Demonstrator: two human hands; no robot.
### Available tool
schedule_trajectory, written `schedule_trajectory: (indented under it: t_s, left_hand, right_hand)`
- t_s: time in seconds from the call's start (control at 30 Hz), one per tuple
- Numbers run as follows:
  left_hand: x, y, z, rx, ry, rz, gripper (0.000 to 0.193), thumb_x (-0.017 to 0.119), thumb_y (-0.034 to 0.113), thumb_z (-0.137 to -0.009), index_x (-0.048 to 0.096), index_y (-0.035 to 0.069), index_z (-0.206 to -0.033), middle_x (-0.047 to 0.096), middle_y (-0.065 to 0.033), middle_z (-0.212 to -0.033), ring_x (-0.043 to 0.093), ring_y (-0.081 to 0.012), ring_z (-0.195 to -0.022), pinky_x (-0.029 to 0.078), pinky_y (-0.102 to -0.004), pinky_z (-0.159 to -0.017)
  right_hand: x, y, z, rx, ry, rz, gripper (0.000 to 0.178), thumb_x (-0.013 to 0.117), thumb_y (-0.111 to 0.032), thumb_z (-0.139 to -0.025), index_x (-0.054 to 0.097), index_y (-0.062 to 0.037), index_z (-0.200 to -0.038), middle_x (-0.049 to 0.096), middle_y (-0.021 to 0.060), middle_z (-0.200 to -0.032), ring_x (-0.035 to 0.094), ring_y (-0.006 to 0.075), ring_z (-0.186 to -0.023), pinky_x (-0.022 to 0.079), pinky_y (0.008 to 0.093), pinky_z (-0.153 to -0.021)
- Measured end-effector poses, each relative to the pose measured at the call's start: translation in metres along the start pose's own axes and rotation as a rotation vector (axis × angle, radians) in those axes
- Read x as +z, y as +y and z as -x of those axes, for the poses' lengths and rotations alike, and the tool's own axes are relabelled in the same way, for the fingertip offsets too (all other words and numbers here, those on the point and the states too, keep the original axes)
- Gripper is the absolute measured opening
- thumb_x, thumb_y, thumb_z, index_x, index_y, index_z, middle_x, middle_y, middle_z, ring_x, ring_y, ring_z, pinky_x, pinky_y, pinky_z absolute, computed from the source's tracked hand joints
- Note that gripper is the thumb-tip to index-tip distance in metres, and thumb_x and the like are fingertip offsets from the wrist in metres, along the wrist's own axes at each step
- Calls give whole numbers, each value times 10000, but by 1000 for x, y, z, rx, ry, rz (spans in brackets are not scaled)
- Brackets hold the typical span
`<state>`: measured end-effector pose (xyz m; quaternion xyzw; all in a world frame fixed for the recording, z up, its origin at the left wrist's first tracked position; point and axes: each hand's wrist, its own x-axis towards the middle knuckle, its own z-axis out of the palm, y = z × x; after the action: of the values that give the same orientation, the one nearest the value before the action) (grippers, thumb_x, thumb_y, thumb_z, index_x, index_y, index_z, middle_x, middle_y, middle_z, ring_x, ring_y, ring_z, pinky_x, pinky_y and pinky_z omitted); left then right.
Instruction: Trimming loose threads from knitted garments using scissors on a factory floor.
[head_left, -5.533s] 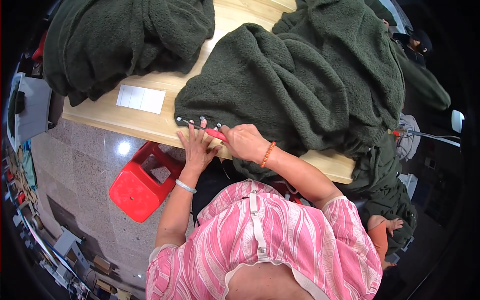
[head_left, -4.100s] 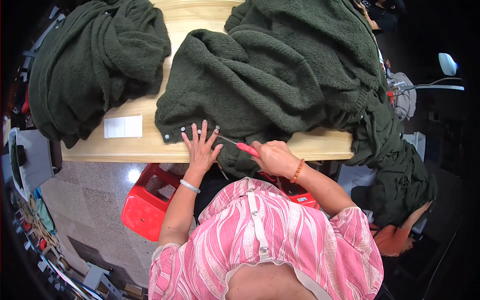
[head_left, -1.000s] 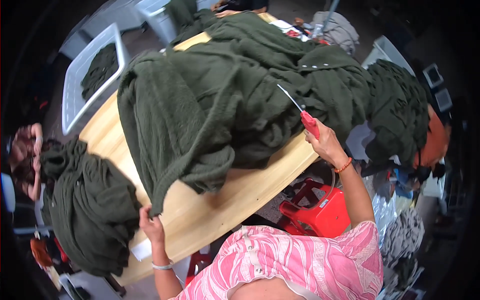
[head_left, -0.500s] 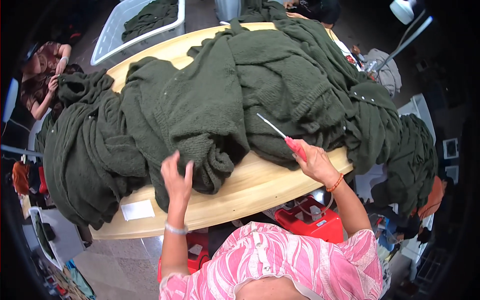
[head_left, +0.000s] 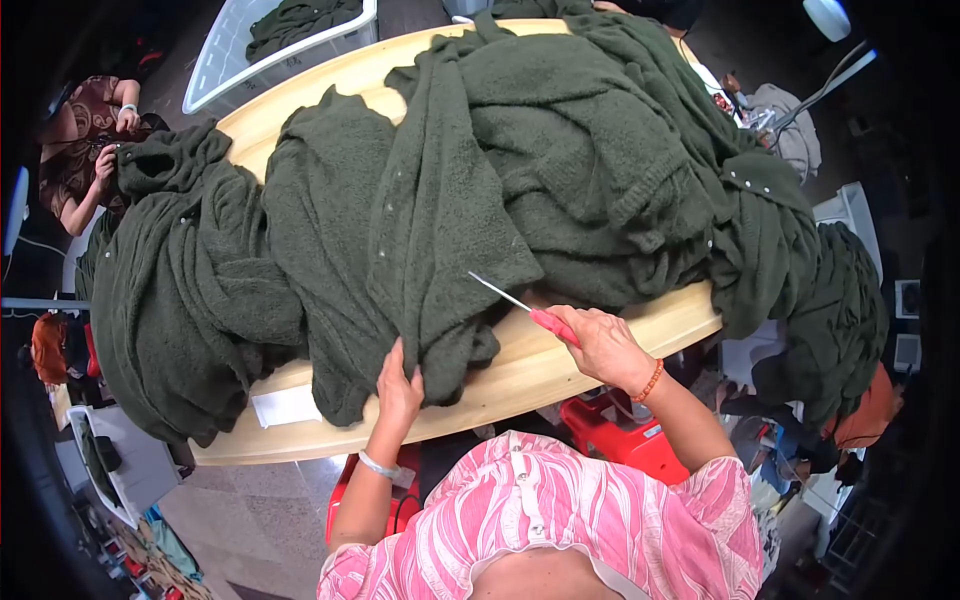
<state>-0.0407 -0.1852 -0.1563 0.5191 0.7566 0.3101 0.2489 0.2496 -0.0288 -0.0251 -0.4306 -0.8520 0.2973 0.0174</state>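
- One dark green garment, knitted, lies on the table directly before the person, rumpled, its near folds close to the table's edge. Pale dots run along a strip of it, too small for me to identify from where I stand.
- Left hand: at the garment's near edge, fingers and thumb on either side of a fold. Whether it is pinched tight or merely touched, I cannot tell.
- Right hand: clenched about the red handle of a slender tool. The metal shaft points away to the left, its tip over the cloth; contact cannot be judged.
- Step in hand, by appearance: arranging the garment with the left hand, the tool kept ready in the right.
- Next move, in my judgement: it calls for a sure hold on the fold and a smoothing of the dotted strip, with the tip kept clear of the loops.
- Surroundings: a green heap at left, a larger pile at right, and white paper by the near edge.
- Beyond: a pale bin past the far edge, a co-worker at far left, and a red stool below the table.
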Motion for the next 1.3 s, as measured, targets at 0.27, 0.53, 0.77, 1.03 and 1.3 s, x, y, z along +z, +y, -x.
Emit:
schedule_trajectory:
  t_s: [0.27, 0.53, 0.77, 1.03, 1.3]
  left_hand:
    - [-60, 65, -22, 57, 47, -529, 612, 734, 215, -820, 485, 22, -1345, 460, -260, -1330, 473, -448, -1240, 385, -512, -1024]
    - [3, -3, -140, 444, 19, -479, 580, 704, 240, -831, 522, 125, -1370, 253, -148, -1572, 198, -390, -1453, 167, -614, -1136]
    - [19, -17, -133, 394, 10, -413, 542, 769, 236, -769, 599, 121, -1270, 199, -174, -1587, 139, -414, -1464, 91, -617, -1150]
    - [17, -27, -132, 390, 9, -348, 499, 790, 229, -744, 626, 120, -1202, 178, -179, -1593, 127, -433, -1461, 91, -623, -1147]
    - [13, -27, -128, 402, 5, -290, 510, 788, 231, -752, 617, 128, -1221, 182, -172, -1592, 136, -436, -1457, 101, -617, -1151]
  right_hand:
    - [11, -20, -3, -124, 70, -29, 290, 554, -78, -860, 558, -78, -1150, 657, 180, -860, 645, 364, -826, 513, 476, -716]
    - [14, -56, -32, -98, 9, 81, 234, 545, -92, -856, 551, -60, -1087, 652, 141, -715, 665, 322, -737, 495, 457, -648]
    - [18, -48, -100, -274, 158, 350, 145, 553, -114, -820, 548, -25, -935, 627, 101, -636, 641, 283, -603, 487, 401, -561]
    - [5, -64, -129, -283, 63, 338, 108, 546, -105, -822, 549, -17, -886, 634, 153, -632, 661, 326, -608, 519, 441, -551]
    - [4, -58, -115, -176, -87, 221, 167, 591, -154, -848, 531, -34, -947, 639, 161, -661, 662, 366, -655, 512, 488, -582]
